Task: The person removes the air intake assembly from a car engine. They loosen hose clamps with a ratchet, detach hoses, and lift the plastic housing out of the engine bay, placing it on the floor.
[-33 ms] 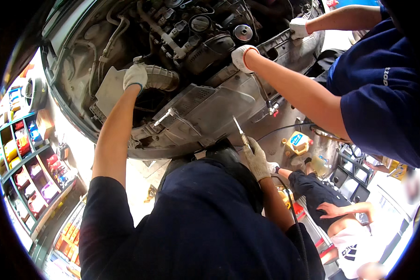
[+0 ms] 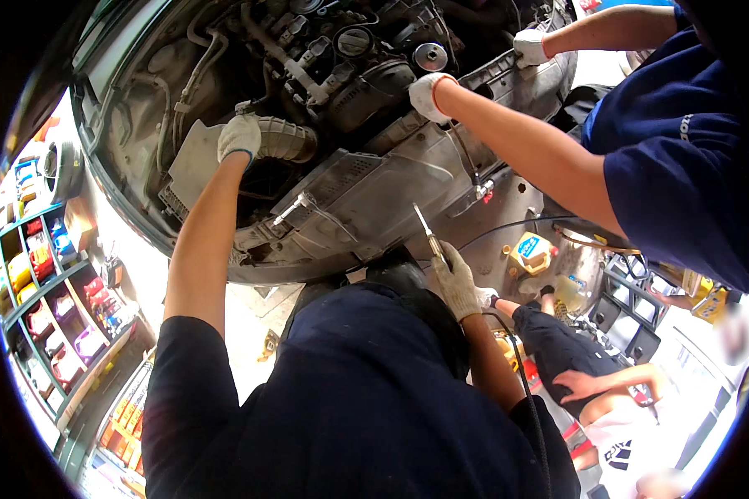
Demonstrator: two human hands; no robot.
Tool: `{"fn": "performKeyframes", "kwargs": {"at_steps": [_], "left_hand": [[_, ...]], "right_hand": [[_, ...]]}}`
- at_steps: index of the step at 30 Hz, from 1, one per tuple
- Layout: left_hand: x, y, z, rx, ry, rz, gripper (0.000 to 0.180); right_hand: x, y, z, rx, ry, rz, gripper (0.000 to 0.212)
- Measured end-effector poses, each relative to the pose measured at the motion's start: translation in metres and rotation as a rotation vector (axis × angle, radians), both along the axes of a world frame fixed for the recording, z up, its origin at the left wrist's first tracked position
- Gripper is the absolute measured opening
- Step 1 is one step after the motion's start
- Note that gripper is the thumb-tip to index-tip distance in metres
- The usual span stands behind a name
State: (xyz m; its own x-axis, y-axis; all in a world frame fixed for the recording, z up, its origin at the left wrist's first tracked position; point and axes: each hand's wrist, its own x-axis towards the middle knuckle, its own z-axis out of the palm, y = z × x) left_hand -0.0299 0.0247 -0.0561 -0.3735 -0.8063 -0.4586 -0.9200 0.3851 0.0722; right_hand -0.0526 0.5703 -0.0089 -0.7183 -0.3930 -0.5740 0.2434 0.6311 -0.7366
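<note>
In a white knit glove, my left hand (image 2: 240, 138) closes over the end of a ribbed air intake hose (image 2: 287, 140), beside a flat light panel (image 2: 198, 158) in the engine bay. Its fingertips are partly hidden. My right hand (image 2: 455, 283), also gloved, grips a screwdriver (image 2: 435, 244) with its shaft pointing up toward the car's front panel (image 2: 391, 195). The screwdriver's tip appears just over that grey panel; contact cannot be told. A ratchet-like metal tool (image 2: 291, 208) lies on the panel's left part, apart from both hands.
At the right a co-worker in dark blue leans over, one gloved hand (image 2: 431, 96) by the engine (image 2: 366, 83), the other (image 2: 530, 48) on the front edge. A second person (image 2: 591, 374) is low at the lower right. A yellow jug (image 2: 533, 252) and a parts shelf (image 2: 46, 308) flank the car.
My hands keep their places and holds. The co-worker's near gloved hand shifts very slightly left, and the lower-right person's hand and arm move a little.
</note>
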Motion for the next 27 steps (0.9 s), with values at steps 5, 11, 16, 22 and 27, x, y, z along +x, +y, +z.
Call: {"fn": "performKeyframes", "kwargs": {"at_steps": [5, 11, 16, 22, 27], "left_hand": [[0.001, 0.015, 0.013, -0.096, 0.048, -0.157, 0.051], [0.004, 0.005, -0.024, -0.115, 0.067, -0.128, 0.052], [0.01, -0.005, 0.008, 0.004, 0.062, -0.026, 0.06], [0.05, 0.015, 0.067, -0.048, 0.16, -0.031, 0.064], [0.169, 0.067, 0.07, -0.08, 0.408, 0.205, 0.058]], "right_hand": [[-0.001, 0.006, -0.006, 0.023, -0.016, -0.071, 0.047], [-0.001, 0.013, -0.006, 0.033, 0.026, -0.048, 0.045], [-0.001, -0.013, 0.016, -0.046, -0.013, -0.065, 0.042], [-0.008, -0.033, 0.012, -0.218, -0.045, 0.178, 0.051], [-0.009, -0.094, 0.023, -0.268, -0.146, 0.367, 0.051]]}}
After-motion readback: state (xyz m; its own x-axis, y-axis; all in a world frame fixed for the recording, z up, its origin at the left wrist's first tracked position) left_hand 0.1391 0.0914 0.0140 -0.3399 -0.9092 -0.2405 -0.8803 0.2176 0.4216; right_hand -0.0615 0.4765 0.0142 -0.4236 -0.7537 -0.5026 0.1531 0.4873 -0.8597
